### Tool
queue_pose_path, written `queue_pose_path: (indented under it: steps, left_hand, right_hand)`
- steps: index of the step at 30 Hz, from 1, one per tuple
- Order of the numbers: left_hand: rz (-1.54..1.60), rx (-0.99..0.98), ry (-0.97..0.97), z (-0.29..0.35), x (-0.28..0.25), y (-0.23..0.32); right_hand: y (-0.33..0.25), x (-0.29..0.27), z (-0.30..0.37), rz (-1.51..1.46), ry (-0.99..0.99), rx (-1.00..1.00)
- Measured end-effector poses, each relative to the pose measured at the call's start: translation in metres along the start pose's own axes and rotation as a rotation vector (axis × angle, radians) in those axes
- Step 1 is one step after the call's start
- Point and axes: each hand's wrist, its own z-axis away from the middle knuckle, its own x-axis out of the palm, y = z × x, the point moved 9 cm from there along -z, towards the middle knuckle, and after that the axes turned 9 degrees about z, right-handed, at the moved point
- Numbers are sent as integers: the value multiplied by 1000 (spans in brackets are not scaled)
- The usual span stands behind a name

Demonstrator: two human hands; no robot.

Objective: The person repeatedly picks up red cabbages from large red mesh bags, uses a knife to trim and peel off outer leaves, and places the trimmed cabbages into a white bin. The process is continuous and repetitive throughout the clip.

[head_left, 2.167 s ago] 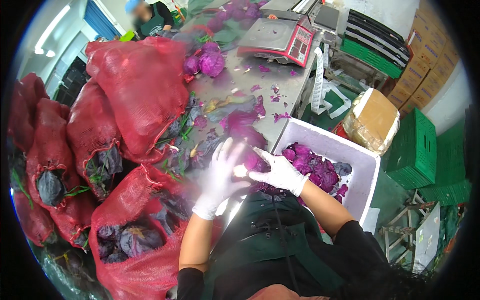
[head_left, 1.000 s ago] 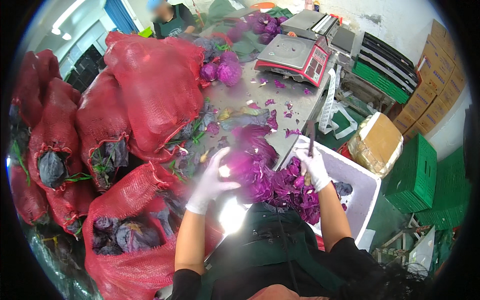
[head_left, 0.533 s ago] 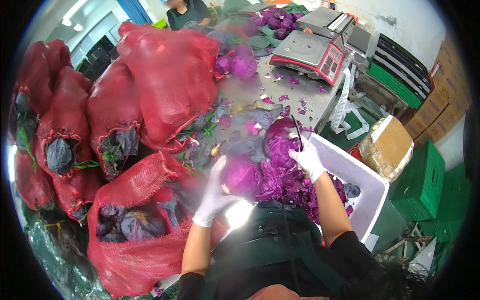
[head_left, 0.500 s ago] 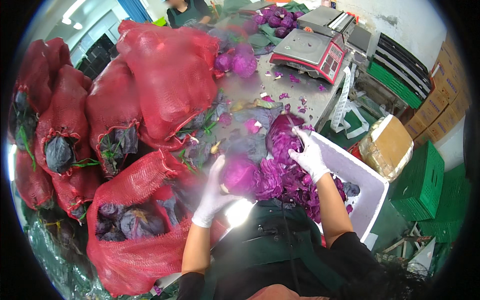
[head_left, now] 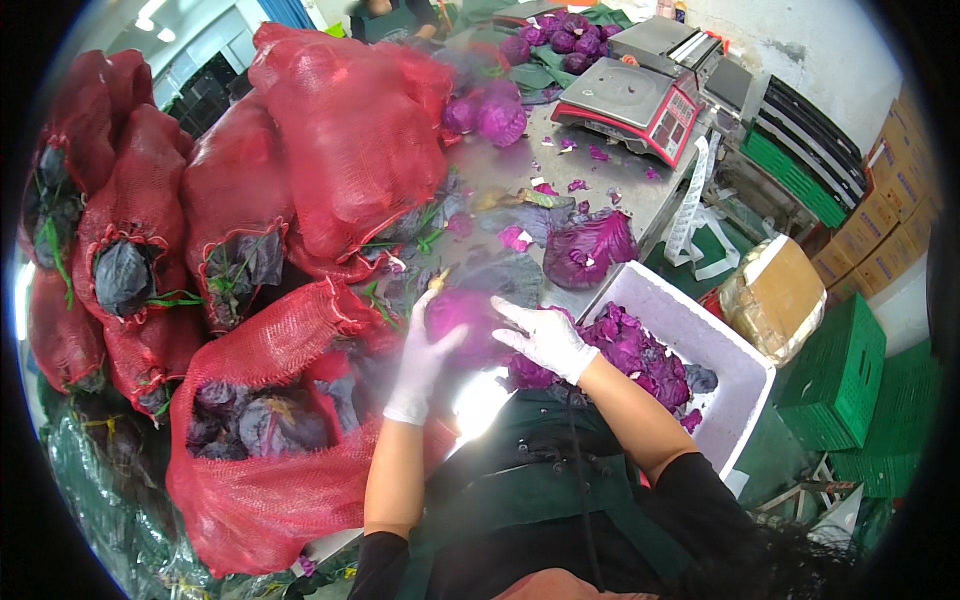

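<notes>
A round red cabbage [head_left: 465,318], partly blurred, sits between my two white-gloved hands at the near side of the table. My left hand [head_left: 422,362] cups its left side, thumb bent over the near face. Against its right side, my right hand [head_left: 550,342] presses with its fingers. Beyond my right hand, a large curved purple cabbage leaf piece [head_left: 590,250] rests on the metal table. A white bin [head_left: 735,420] stands at my right, holding many torn purple leaves [head_left: 640,350]. Dark outer leaves [head_left: 500,280] lie just past the cabbage.
Red mesh sacks [head_left: 350,150] of cabbages crowd the left; an open one [head_left: 270,500] lies near me. A red-edged scale [head_left: 630,105] and peeled cabbages [head_left: 500,118] stand farther back. Green crates [head_left: 830,370] and cartons [head_left: 880,220] line the right. Another person [head_left: 392,20] is at the far end.
My right hand has moved left from the purple leaves by the bin onto the cabbage. A large leaf piece now lies apart on the table. My left hand stays at the cabbage.
</notes>
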Motion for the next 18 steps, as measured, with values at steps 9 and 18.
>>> queue_pose_path:
  steps: [9,18]
  left_hand:
    - [86,-87,56,3,-1,5]
    - [201,-71,23,5,24,18]
  right_hand:
    - [0,-9,-5,-65,76,39]
    - [-25,-54,-6,-107,-18,81]
